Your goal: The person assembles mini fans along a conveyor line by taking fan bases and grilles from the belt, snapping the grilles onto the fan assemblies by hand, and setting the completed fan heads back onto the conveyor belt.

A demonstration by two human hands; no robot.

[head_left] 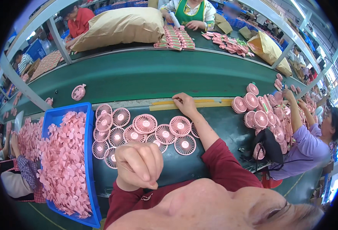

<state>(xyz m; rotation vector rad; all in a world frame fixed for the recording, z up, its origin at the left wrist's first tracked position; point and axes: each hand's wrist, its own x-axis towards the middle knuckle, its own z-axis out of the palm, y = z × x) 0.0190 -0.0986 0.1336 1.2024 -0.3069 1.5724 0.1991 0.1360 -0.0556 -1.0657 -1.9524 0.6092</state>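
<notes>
My left hand (140, 163) is raised close in front of me, fingers curled in against the thumb; whatever it holds, if anything, is hidden. Farther off, my right hand (185, 103) rests at the edge between the dark worktable and the green belt, fingertips drawn together by a strip of yellow tape (205, 104). I cannot make out anything between them. Below and left of it, several round pink fan grilles (145, 123) lie on the table, some overlapping. Nearest to my left hand is a grille (110, 157) that it partly covers.
At my left stands a blue crate (90, 161) heaped with pink fan blades (67, 157). The green conveyor belt (138, 82) crosses ahead, carrying a pink fan part (78, 92). Pink fan heads (261, 119) pile up at right beside a co-worker in purple (301, 153). Metal posts (23, 86) frame the belt.
</notes>
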